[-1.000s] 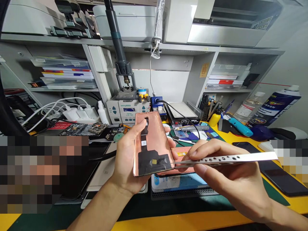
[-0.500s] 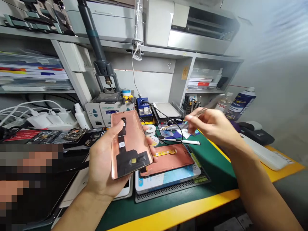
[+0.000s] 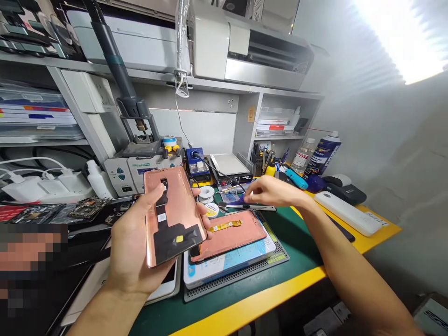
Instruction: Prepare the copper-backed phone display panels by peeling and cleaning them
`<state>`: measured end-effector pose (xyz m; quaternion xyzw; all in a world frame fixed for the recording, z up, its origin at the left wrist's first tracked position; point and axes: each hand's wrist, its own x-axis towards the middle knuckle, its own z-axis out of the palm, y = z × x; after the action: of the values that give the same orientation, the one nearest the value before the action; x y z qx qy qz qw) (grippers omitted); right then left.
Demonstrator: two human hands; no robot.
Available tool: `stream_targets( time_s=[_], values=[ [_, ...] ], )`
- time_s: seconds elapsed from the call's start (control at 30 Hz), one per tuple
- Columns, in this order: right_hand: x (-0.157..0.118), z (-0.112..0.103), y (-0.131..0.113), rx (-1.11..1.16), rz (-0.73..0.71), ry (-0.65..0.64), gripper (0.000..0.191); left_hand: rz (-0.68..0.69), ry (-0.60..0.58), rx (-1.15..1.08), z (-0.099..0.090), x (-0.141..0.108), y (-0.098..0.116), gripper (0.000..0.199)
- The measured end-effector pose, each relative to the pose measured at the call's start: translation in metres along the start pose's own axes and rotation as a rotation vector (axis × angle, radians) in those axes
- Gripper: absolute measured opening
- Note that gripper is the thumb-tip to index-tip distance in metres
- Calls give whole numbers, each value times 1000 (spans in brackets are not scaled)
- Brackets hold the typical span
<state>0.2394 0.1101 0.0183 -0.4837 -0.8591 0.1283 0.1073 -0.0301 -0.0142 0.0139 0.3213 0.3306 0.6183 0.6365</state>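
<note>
My left hand [image 3: 128, 238] holds a phone screen [image 3: 175, 205] with its copper-coloured back facing up. A black flex cable [image 3: 161, 200] runs down that back to a wide black patch, and my thumb rests by its upper end. My right hand [image 3: 269, 190] is low over the far part of the mat, fingers curled together beside a small blue item. What they pinch, if anything, is hidden. A white-handled tool [image 3: 254, 207] lies just below these fingers. Between my hands, a second copper-backed screen [image 3: 231, 238] with a yellow flex cable [image 3: 226, 226] rests on a white-and-blue box [image 3: 227, 266].
Behind stand a soldering station [image 3: 198, 165], a flat heating plate [image 3: 229, 164] and a solder spool [image 3: 205, 193]. Bottles and a spray can [image 3: 322, 154] are at the right, near a white phone [image 3: 346, 212]. Circuit boards [image 3: 87, 207] lie left. The green mat [image 3: 301, 256] has a yellow edge.
My right hand has come down and left towards the mat, and the thin silvery tool seen in it is no longer visible. My left hand still holds the screen. The view has shifted right.
</note>
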Motion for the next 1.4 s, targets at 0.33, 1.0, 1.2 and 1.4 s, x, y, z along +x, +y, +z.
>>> stream_targets(
  time_s=[0.33,1.0,1.2,1.4],
  values=[
    [24,5,64,-107,424,89,23,-4,-21,37,0,-2,0,38],
    [31,20,55,163,334,43,22,-21,-14,4,1,-4,1,37],
    [28,14,41,424,229,214,21,3,9,-8,2,-3,2,37],
    [24,16,19,513,160,190,17,-5,17,-5,5,-4,3,37]
  ],
)
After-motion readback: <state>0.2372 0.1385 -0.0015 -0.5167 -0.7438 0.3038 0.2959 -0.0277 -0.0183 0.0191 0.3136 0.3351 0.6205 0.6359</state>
